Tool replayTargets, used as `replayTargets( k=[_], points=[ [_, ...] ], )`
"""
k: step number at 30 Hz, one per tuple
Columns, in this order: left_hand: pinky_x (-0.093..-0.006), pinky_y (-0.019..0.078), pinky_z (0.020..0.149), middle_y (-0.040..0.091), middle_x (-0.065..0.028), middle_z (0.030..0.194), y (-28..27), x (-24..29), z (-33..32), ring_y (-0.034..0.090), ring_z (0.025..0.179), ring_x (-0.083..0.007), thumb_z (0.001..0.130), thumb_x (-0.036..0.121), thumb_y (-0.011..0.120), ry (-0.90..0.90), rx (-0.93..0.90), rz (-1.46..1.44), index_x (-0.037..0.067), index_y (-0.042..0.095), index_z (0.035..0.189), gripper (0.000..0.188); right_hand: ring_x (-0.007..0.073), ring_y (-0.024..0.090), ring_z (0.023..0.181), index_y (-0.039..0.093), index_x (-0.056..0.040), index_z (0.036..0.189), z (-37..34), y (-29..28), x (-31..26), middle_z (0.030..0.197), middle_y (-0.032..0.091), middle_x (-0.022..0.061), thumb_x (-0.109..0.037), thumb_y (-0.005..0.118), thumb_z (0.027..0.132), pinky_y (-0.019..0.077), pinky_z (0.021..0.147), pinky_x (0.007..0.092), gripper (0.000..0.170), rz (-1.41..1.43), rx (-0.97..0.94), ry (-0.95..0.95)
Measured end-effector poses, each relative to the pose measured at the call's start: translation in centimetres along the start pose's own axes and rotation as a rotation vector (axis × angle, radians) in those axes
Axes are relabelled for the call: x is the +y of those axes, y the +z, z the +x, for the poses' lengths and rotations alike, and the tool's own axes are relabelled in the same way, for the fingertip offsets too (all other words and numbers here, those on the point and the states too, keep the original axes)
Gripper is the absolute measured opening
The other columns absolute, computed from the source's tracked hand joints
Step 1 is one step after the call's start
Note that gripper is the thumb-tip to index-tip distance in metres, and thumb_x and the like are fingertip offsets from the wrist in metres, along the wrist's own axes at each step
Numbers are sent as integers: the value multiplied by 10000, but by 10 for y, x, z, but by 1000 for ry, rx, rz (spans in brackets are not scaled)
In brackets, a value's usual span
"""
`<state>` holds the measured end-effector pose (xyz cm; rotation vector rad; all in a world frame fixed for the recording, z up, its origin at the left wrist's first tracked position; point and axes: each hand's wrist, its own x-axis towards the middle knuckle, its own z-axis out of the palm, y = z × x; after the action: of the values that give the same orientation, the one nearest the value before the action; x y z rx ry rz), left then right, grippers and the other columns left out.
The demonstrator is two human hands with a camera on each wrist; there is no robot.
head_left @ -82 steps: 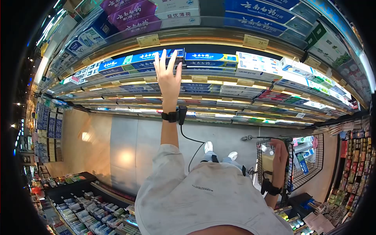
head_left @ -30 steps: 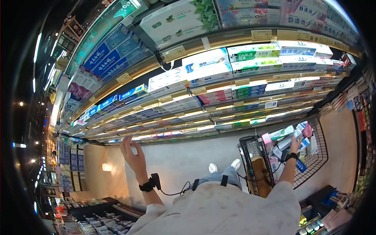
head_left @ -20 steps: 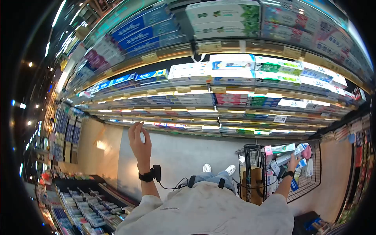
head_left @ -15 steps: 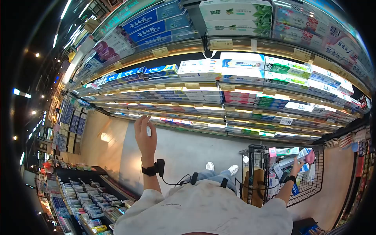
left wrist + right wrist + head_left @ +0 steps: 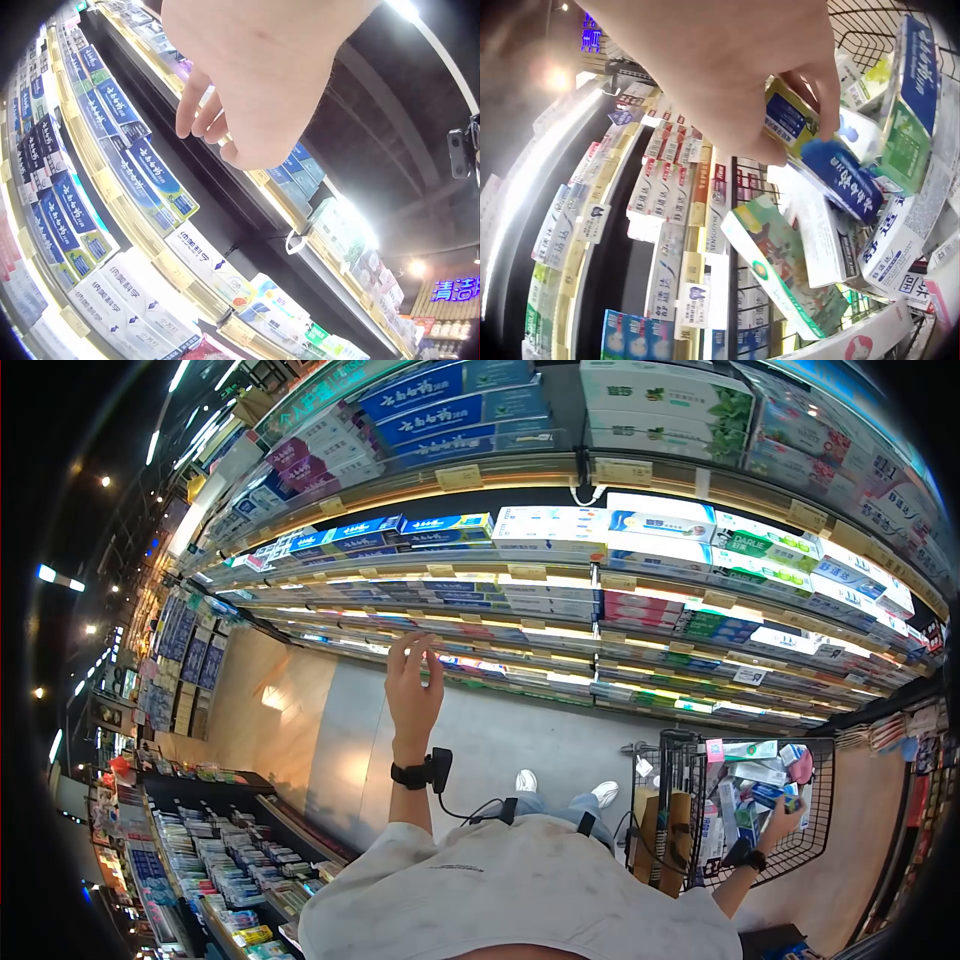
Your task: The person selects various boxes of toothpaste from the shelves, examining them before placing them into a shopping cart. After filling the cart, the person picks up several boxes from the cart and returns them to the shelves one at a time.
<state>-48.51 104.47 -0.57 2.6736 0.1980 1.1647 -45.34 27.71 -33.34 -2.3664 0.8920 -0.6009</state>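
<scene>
My right hand (image 5: 783, 822) is over the wire shopping cart (image 5: 828, 800) and pinches one end of a blue and yellow toothpaste box (image 5: 832, 169). In the right wrist view this box slants down onto other boxes. Beneath and around it lie several more toothpaste boxes, among them a green one (image 5: 780, 262) and a blue-and-green one (image 5: 911, 105). My left hand (image 5: 413, 695) hangs in the air in front of the shelves, its fingers loosely bent and holding nothing. In the left wrist view, blue toothpaste boxes (image 5: 150, 180) stand on the shelf beyond that hand.
Toothpaste shelves (image 5: 560, 575) with price tags run across the front. A brown package (image 5: 675, 830) sits in the cart's near section. A low display of small packs (image 5: 220, 860) stands at lower left. A cable (image 5: 465, 815) runs from the left wrist camera.
My left hand has left the upper shelf boxes and dropped lower. My right hand has moved from beside the cart's handle into the basket, where it now holds the blue and yellow toothpaste box.
</scene>
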Motion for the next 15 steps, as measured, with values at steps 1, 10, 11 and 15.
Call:
replayTargets(
  k=[1, 10, 11, 15],
  points=[
    [-369, 587, 837, 663, -143, 1250, 1, -8, -3, 665, 1110, -310, 917, -71, 647, -26, -6, -31, 47, 709, 1222, 333, 299, 696, 1034, 596, -59, 1336, 1, -16, -12, 1151, 716, 190, -295, 845, 875, 555, 932, 422, 574, -56, 96, -52],
    [-384, 560, 802, 677, -158, 1222, 7, -74, -24, 682, 1004, -306, 943, -20, 643, 16, -64, -300, 18, 708, 1177, 246, 294, 647, 932, 582, -98, 1410, -99, -123, -211, 1149, 639, 185, -183, 771, 919, 569, 783, 417, 534, -265, 100, -357],
    [-383, 561, 808, 687, -158, 1205, 4, -83, -25, 684, 998, -304, 947, -24, 640, -34, -83, -338, 12, 711, 1174, 241, 254, 640, 826, 601, -79, 1352, -115, -119, -234, 1055, 642, 157, -231, 753, 941, 567, 712, 384, 464, 72, 51, -183],
    [-344, 580, 810, 730, -134, 1136, -5, -131, -40, 713, 976, -234, 987, -39, 606, -74, -84, -355, -4, 703, 1212, 248, 111, 541, 443, 632, 8, 1139, -192, -119, -340, 660, 586, 47, -488, 678, 1025, 532, 463, 277, 511, 875, -264, 152]
  ],
)
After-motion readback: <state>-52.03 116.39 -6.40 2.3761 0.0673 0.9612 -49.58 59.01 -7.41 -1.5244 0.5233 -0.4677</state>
